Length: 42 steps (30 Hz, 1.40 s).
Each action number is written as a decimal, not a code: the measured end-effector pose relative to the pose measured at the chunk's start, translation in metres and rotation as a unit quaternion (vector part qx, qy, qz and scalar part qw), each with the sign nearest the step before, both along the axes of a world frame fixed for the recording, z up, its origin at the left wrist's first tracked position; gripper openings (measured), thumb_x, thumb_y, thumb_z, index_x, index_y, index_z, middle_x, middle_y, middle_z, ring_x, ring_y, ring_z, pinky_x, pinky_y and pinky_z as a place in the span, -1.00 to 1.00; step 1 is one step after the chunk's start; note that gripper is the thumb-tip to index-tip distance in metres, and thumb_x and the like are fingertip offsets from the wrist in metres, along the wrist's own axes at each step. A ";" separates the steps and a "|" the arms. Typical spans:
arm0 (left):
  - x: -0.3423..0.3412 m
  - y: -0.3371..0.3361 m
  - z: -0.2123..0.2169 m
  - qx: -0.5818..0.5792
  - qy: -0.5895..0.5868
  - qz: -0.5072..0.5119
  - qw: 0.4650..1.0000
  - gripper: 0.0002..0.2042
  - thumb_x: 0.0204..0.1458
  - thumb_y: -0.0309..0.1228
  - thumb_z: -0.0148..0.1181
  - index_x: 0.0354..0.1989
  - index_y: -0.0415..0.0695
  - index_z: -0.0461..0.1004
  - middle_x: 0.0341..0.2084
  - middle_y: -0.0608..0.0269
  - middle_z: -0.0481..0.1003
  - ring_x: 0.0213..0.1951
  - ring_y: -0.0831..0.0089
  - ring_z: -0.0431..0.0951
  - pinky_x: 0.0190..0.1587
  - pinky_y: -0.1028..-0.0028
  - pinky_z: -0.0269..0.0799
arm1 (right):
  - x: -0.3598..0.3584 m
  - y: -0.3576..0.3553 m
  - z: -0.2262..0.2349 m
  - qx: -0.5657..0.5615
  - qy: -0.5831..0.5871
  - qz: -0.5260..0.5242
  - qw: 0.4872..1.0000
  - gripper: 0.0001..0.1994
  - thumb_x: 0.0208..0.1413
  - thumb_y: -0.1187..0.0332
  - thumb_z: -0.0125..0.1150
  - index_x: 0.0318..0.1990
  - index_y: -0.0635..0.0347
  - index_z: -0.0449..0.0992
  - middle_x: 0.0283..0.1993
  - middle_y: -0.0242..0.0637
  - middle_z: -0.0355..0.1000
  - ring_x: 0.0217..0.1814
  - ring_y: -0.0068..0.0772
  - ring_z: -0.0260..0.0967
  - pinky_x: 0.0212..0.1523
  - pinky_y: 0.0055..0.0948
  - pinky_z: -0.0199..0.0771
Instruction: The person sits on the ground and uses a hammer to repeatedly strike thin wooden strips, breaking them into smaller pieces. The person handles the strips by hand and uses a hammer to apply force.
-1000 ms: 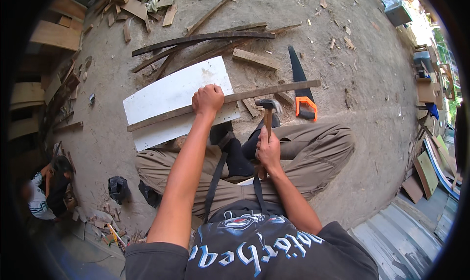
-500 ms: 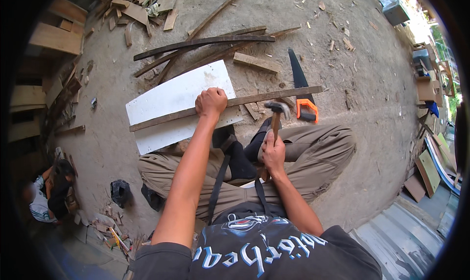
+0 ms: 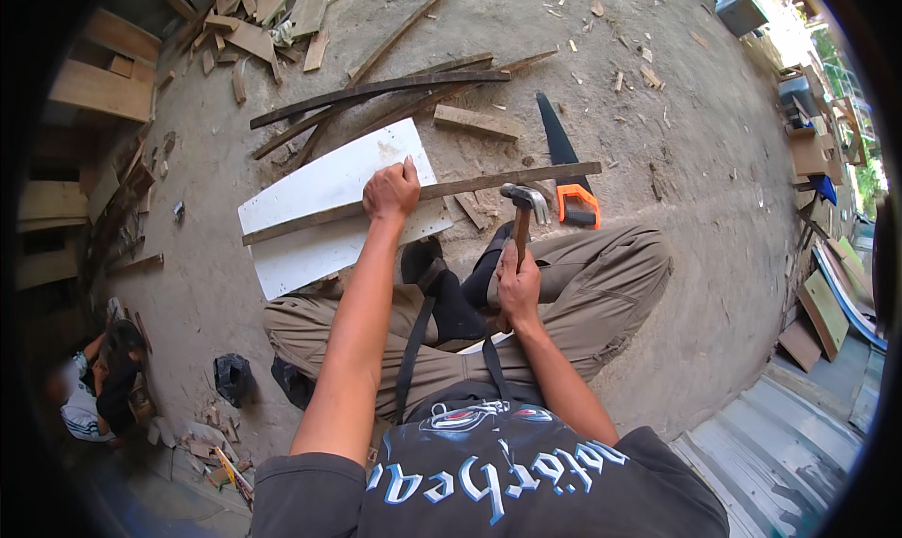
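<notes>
A: What is the thing in hand, and where is it?

B: A claw hammer [image 3: 522, 220]. The right hand [image 3: 518, 287] is closed around the lower part of its wooden handle, and the steel head stands just above a thin wooden strip [image 3: 423, 191], in front of the knees.

A: How will it handle?

B: I judge it head-heavy and stiff. The handle looks smooth and dry, so the grip near the end gives a good swing. Closer to the head would give more control and less force.

A: And the strip?

B: Long, narrow, brownish, rough-sawn. I think it is light and a little springy, so it can jump under a blow. The left hand [image 3: 390, 189] presses it flat, fingers folded over it, onto a white board [image 3: 329, 204].

A: What kind of board?

B: Flat, rectangular, with a smooth painted face, some stains, and it lies on the bare ground. It seems rigid and broad enough to serve as a base.

A: Around that?

B: A handsaw [image 3: 567, 168] with a dark blade and an orange handle lies just beyond the strip. Further off are curved dark slats [image 3: 381, 89], a short plank [image 3: 475, 122] and many offcuts on the dusty ground. Another person [image 3: 99, 388] sits at the lower left edge.
</notes>
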<state>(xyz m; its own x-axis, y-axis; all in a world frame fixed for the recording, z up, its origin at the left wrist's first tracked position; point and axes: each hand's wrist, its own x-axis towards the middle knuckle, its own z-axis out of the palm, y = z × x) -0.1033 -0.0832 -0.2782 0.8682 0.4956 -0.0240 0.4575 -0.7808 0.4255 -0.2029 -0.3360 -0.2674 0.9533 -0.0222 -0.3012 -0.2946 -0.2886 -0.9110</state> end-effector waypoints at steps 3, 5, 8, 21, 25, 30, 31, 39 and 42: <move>0.006 0.003 0.001 -0.010 -0.001 -0.003 1.000 -0.46 0.22 0.08 -0.02 -0.54 -0.15 0.58 -0.53 -0.07 0.58 -0.44 -0.06 0.60 -0.30 0.07 0.49 | 0.003 0.000 -0.007 0.033 0.008 -0.025 0.999 -0.54 0.40 -0.04 -0.07 -0.35 0.21 0.38 -0.63 -0.42 0.26 -0.62 -0.55 0.21 -0.57 -0.41 0.23; 0.002 0.004 0.003 -0.010 -0.045 -0.100 0.994 -0.50 0.17 0.09 0.08 -0.50 -0.14 0.56 -0.52 0.01 0.56 -0.41 0.00 0.59 -0.27 0.11 0.48 | 0.001 0.002 -0.014 0.114 0.067 -0.051 0.990 -0.57 0.41 -0.06 -0.08 -0.36 0.10 0.29 -0.65 -0.54 0.15 -0.73 -0.71 0.06 -0.73 -0.57 0.05; -0.011 0.010 0.004 0.054 -0.126 -0.310 0.941 -0.63 0.07 -0.02 0.26 -0.36 -0.13 0.55 -0.42 0.08 0.53 -0.30 0.07 0.57 -0.19 0.17 0.45 | 0.005 0.002 -0.020 0.127 0.051 -0.058 0.989 -0.57 0.40 -0.10 -0.10 -0.35 0.07 0.26 -0.67 -0.54 0.14 -0.79 -0.70 0.03 -0.80 -0.57 0.02; -0.026 0.005 -0.002 0.034 -0.128 -0.218 0.967 -0.70 0.18 -0.12 0.18 -0.32 -0.12 0.59 -0.32 0.18 0.55 -0.15 0.18 0.53 -0.07 0.20 0.35 | 0.003 0.004 -0.012 0.103 0.015 -0.020 0.994 -0.57 0.41 -0.05 -0.10 -0.34 0.11 0.31 -0.64 -0.53 0.17 -0.75 -0.69 0.06 -0.75 -0.58 0.08; -0.019 0.005 -0.011 0.068 -0.126 -0.120 0.982 -0.72 0.20 -0.20 0.11 -0.41 -0.15 0.54 -0.33 0.13 0.56 -0.16 0.14 0.54 -0.09 0.17 0.37 | 0.007 0.010 -0.010 0.093 -0.002 -0.008 0.996 -0.57 0.41 -0.06 -0.09 -0.32 0.14 0.34 -0.63 -0.54 0.16 -0.73 -0.70 0.06 -0.74 -0.58 0.08; -0.018 0.003 -0.012 0.031 -0.054 -0.095 0.993 -0.71 0.19 -0.23 0.05 -0.42 -0.18 0.57 -0.37 0.03 0.59 -0.25 0.06 0.59 -0.11 0.12 0.43 | 0.038 0.015 0.008 0.078 0.001 0.025 0.997 -0.57 0.41 -0.06 -0.09 -0.29 0.14 0.34 -0.63 -0.55 0.15 -0.74 -0.71 0.05 -0.74 -0.57 0.09; -0.018 0.003 -0.012 0.029 -0.056 -0.092 0.994 -0.70 0.18 -0.23 0.04 -0.42 -0.18 0.57 -0.38 0.02 0.59 -0.26 0.04 0.60 -0.12 0.12 0.44 | 0.048 0.018 0.019 0.076 -0.004 0.031 0.997 -0.58 0.41 -0.05 -0.09 -0.29 0.15 0.34 -0.62 -0.55 0.15 -0.72 -0.72 0.06 -0.73 -0.58 0.09; -0.017 0.001 -0.010 0.031 -0.031 -0.070 0.997 -0.71 0.15 -0.26 0.01 -0.40 -0.18 0.59 -0.36 -0.03 0.60 -0.25 0.01 0.60 -0.09 0.10 0.44 | 0.101 0.051 0.112 -0.005 -0.145 0.094 0.985 -0.63 0.43 0.12 -0.08 -0.25 0.30 0.41 -0.62 -0.28 0.28 -0.60 -0.42 0.22 -0.52 -0.29 0.26; -0.016 -0.001 -0.010 0.032 -0.020 -0.059 0.998 -0.72 0.15 -0.27 0.00 -0.41 -0.17 0.59 -0.36 -0.01 0.60 -0.24 0.03 0.60 -0.08 0.12 0.42 | 0.095 0.028 0.085 -0.101 0.060 0.193 0.974 -0.59 0.42 0.06 -0.07 -0.30 0.27 0.38 -0.62 -0.38 0.23 -0.63 -0.53 0.19 -0.59 -0.38 0.21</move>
